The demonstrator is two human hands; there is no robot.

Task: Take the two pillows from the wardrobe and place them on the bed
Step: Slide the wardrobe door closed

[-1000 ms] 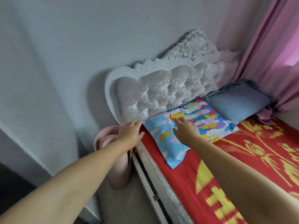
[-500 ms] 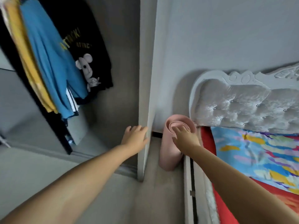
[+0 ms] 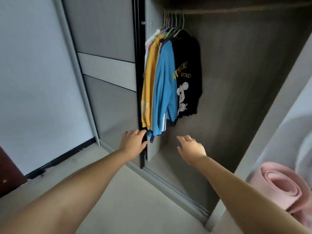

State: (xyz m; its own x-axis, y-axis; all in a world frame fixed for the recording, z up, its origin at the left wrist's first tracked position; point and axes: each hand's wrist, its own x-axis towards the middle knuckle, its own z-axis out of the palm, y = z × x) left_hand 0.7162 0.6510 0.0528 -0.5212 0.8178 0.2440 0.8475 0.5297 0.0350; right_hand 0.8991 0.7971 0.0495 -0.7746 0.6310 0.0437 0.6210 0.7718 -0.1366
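The open wardrobe (image 3: 236, 92) fills the view, with a dark grey interior. Hanging clothes (image 3: 165, 85) in yellow, blue and black sit on a rail at its left side. No pillow shows in this view, and the bed is out of frame. My left hand (image 3: 134, 141) is spread at the edge of the sliding door (image 3: 108, 81), fingers touching its dark frame. My right hand (image 3: 191, 146) reaches into the wardrobe opening with fingers apart and nothing in it.
A rolled pink mat (image 3: 283, 184) stands at the lower right beside the wardrobe's side panel (image 3: 263, 125). The door track (image 3: 173, 184) runs along the floor. A brown piece of furniture (image 3: 8, 174) is at the far left.
My view has swung left from the bed and its colourful pillow to the wardrobe. Both hands left the bed and now reach toward the wardrobe opening.
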